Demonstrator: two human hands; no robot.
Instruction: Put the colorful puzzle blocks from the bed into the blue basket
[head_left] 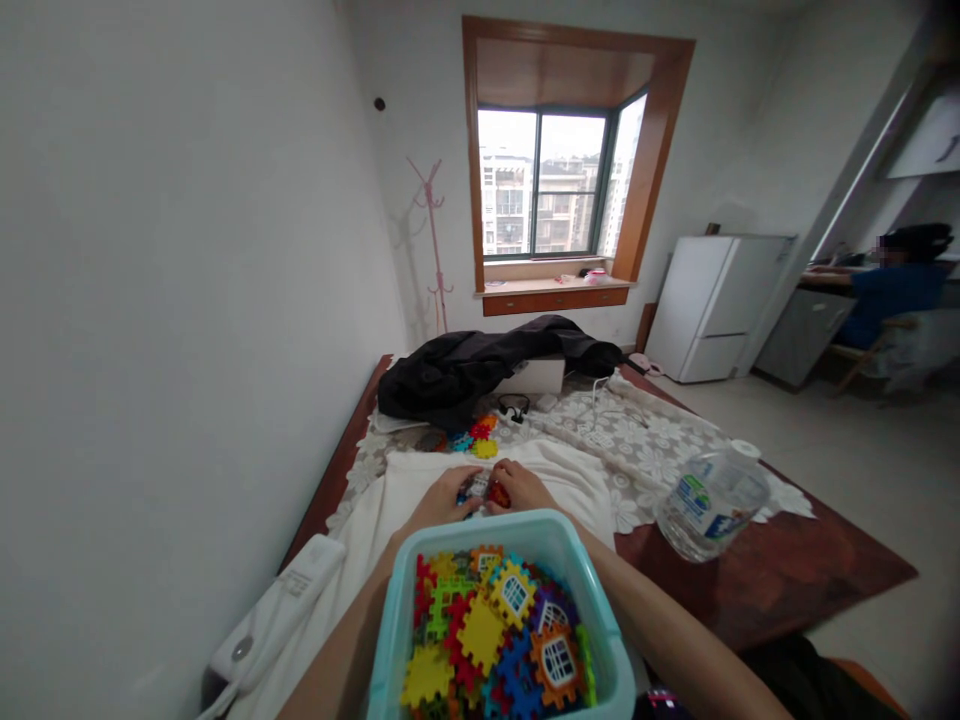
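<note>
My left hand (441, 499) and my right hand (523, 485) meet just beyond a light blue plastic bin (517, 530). Both hands are closed together on small toy pieces (486, 491), one whitish and one red. The bin sits close to me, between my forearms, and holds several colourful interlocking plastic tiles (495, 630), some with white window shapes. A small cluster of loose tiles (474, 436) lies farther back on the cloth.
A white cloth (577, 480) over a lace cover lies on the brown table. A water bottle (712, 500) lies on its side at right. A white remote-like device (281, 610) sits at left. Black clothing (480, 365) is heaped behind. A person in blue (892, 295) sits far right.
</note>
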